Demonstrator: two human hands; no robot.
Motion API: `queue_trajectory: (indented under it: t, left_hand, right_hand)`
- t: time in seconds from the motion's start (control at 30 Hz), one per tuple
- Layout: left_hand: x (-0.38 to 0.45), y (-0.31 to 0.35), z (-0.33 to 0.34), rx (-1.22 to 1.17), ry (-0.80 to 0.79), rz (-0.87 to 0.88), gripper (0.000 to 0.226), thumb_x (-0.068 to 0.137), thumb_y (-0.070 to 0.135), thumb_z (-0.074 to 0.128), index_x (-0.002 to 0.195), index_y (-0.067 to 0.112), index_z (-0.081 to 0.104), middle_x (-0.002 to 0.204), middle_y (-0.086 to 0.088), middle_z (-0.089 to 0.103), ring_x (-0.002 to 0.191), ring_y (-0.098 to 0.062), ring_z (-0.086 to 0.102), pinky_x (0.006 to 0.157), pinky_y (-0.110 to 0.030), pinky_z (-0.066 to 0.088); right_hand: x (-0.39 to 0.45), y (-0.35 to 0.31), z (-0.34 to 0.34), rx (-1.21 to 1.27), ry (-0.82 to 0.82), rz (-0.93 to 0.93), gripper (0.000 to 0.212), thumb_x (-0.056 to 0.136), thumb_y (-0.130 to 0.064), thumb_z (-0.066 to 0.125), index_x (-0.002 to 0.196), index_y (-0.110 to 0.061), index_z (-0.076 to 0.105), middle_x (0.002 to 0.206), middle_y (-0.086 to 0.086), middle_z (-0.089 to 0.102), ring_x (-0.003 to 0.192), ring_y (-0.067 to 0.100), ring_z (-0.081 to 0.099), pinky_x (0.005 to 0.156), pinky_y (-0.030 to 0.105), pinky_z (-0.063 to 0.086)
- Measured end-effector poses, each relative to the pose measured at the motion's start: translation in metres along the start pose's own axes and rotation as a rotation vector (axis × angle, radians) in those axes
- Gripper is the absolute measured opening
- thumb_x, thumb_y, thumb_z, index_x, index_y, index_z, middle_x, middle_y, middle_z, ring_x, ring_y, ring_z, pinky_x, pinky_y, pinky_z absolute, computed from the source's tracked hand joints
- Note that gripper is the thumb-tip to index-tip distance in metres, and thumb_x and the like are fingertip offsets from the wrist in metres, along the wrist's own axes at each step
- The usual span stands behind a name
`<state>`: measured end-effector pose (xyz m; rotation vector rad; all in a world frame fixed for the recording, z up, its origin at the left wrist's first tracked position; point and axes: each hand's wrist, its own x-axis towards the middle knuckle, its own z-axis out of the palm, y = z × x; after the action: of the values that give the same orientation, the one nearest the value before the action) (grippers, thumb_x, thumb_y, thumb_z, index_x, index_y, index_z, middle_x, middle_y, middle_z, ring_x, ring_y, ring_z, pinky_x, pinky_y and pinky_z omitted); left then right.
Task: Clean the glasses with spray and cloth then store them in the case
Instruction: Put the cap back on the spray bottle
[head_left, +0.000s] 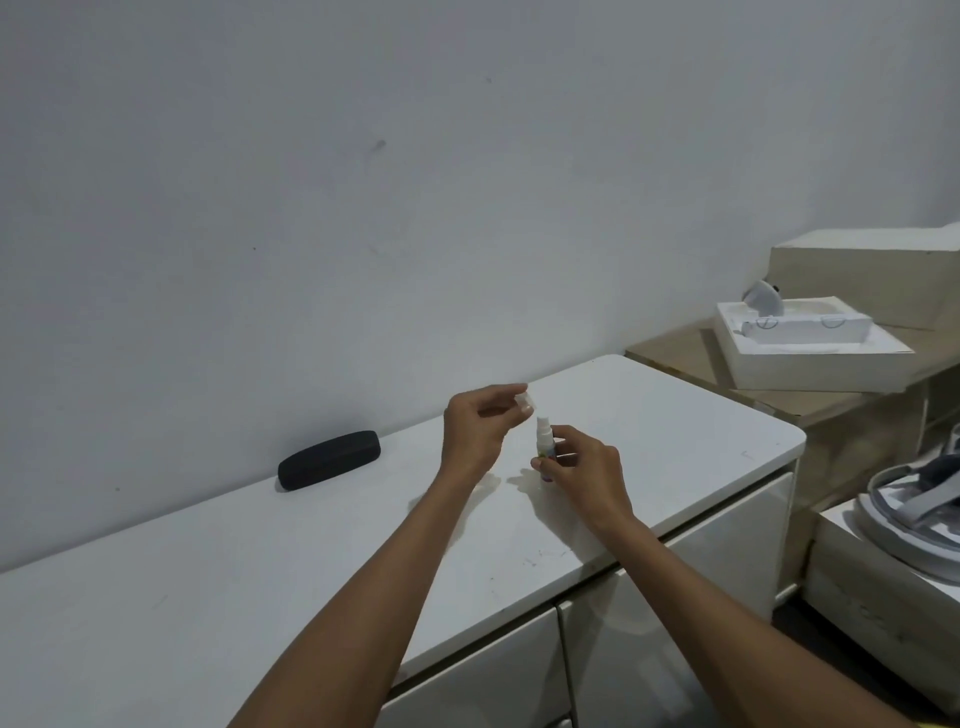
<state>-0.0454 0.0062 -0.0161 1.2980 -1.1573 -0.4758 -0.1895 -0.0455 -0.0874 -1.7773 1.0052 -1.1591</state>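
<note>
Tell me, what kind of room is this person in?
Probably a room at home, maybe a bedroom or living room. There's a long white cabinet with drawers against a plain wall, and opened white boxes stacked on a wooden shelf beside it. I can't say for sure which room.

Single head-worn view, forward-down over white cabinet top (208, 597).

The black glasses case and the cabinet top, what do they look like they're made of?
The black glasses case looks fabric- or leatherette-covered: matte and dull, no glare. The white cabinet top looks like glossy laminate or lacquered board: smooth, faintly reflective, finely scratched. Neither is certain.
</note>
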Motion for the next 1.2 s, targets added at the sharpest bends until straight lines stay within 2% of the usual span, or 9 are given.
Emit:
queue_trajectory:
  t: [0.2, 0.53, 0.7, 0.87, 0.93, 1.03, 1.1, 1.17, 1.2]
  left_hand:
    - [-0.003, -0.003, 0.006, 0.026, -0.051, -0.021, 0.025, 0.081, 0.002, 0.08, 0.103, 0.012, 0.08, 0.092, -0.006, 0.08, 0.091, -0.017, 0.076, 0.089, -0.027, 0.057]
    - [-0.006, -0.006, 0.014, 0.144, -0.082, -0.026, 0.027, 0.082, 0.008, 0.079, 0.106, 0.02, 0.081, 0.097, 0.001, 0.079, 0.088, -0.009, 0.076, 0.086, -0.024, 0.058]
    - [-0.011, -0.012, 0.014, 0.172, -0.069, -0.011, 0.027, 0.083, 0.009, 0.079, 0.107, 0.021, 0.081, 0.098, 0.004, 0.079, 0.086, -0.001, 0.074, 0.075, -0.01, 0.052]
    - [-0.015, -0.011, 0.016, 0.15, -0.067, -0.014, 0.025, 0.085, 0.01, 0.078, 0.108, 0.02, 0.08, 0.096, 0.003, 0.078, 0.082, 0.0, 0.074, 0.071, -0.009, 0.051]
    - [-0.017, -0.008, 0.016, 0.131, -0.061, -0.032, 0.029, 0.084, 0.01, 0.079, 0.111, 0.021, 0.079, 0.096, 0.002, 0.078, 0.083, -0.002, 0.074, 0.072, -0.012, 0.05]
    - [-0.018, -0.008, 0.008, 0.175, -0.062, -0.053, 0.049, 0.08, 0.015, 0.081, 0.123, 0.033, 0.068, 0.093, 0.001, 0.077, 0.092, -0.002, 0.071, 0.074, -0.009, 0.049]
    - [-0.021, -0.011, -0.004, 0.271, -0.049, -0.072, 0.056, 0.079, 0.018, 0.082, 0.129, 0.035, 0.063, 0.094, 0.002, 0.076, 0.093, -0.008, 0.07, 0.078, -0.017, 0.053]
    - [-0.025, -0.018, -0.023, 0.389, -0.013, -0.086, 0.047, 0.08, 0.022, 0.082, 0.124, 0.027, 0.068, 0.099, -0.001, 0.075, 0.094, -0.016, 0.071, 0.086, -0.029, 0.056]
    - [-0.029, -0.023, -0.035, 0.476, -0.003, -0.094, 0.043, 0.081, 0.026, 0.081, 0.122, 0.024, 0.07, 0.104, -0.002, 0.074, 0.099, -0.018, 0.071, 0.09, -0.03, 0.055]
  right_hand:
    - [-0.001, 0.001, 0.0, 0.004, -0.011, -0.006, 0.032, 0.082, -0.025, 0.083, 0.113, -0.029, 0.074, 0.086, -0.006, 0.077, 0.075, 0.008, 0.075, 0.081, 0.037, 0.061]
    - [-0.001, 0.001, 0.0, -0.015, -0.02, -0.025, 0.026, 0.084, -0.025, 0.082, 0.107, -0.032, 0.074, 0.084, -0.008, 0.077, 0.074, 0.004, 0.073, 0.08, 0.033, 0.06]
    - [0.0, 0.002, 0.0, -0.016, -0.023, -0.025, 0.026, 0.084, -0.026, 0.081, 0.107, -0.035, 0.074, 0.085, -0.008, 0.077, 0.073, 0.003, 0.073, 0.08, 0.034, 0.061]
    - [0.0, 0.003, -0.001, 0.002, -0.027, -0.014, 0.027, 0.083, -0.026, 0.081, 0.109, -0.032, 0.075, 0.085, -0.007, 0.078, 0.072, 0.005, 0.074, 0.079, 0.037, 0.061]
    - [0.0, 0.002, -0.002, 0.012, -0.039, -0.004, 0.028, 0.084, -0.025, 0.081, 0.11, -0.03, 0.075, 0.086, -0.007, 0.078, 0.072, 0.006, 0.075, 0.08, 0.037, 0.061]
    - [-0.001, 0.0, -0.004, -0.002, -0.059, 0.006, 0.027, 0.084, -0.024, 0.081, 0.11, -0.028, 0.075, 0.086, -0.006, 0.078, 0.071, 0.005, 0.075, 0.079, 0.033, 0.06]
    - [0.001, -0.006, -0.006, -0.033, -0.071, 0.026, 0.024, 0.083, -0.024, 0.082, 0.105, -0.027, 0.074, 0.083, -0.008, 0.077, 0.068, 0.0, 0.073, 0.075, 0.027, 0.056]
    - [0.005, -0.014, -0.006, -0.082, -0.084, 0.039, 0.023, 0.082, -0.023, 0.082, 0.102, -0.027, 0.072, 0.08, -0.01, 0.074, 0.063, -0.008, 0.069, 0.065, 0.018, 0.049]
    - [0.007, -0.018, -0.004, -0.101, -0.09, 0.042, 0.022, 0.082, -0.023, 0.082, 0.101, -0.026, 0.071, 0.08, -0.01, 0.073, 0.062, -0.01, 0.067, 0.062, 0.015, 0.045]
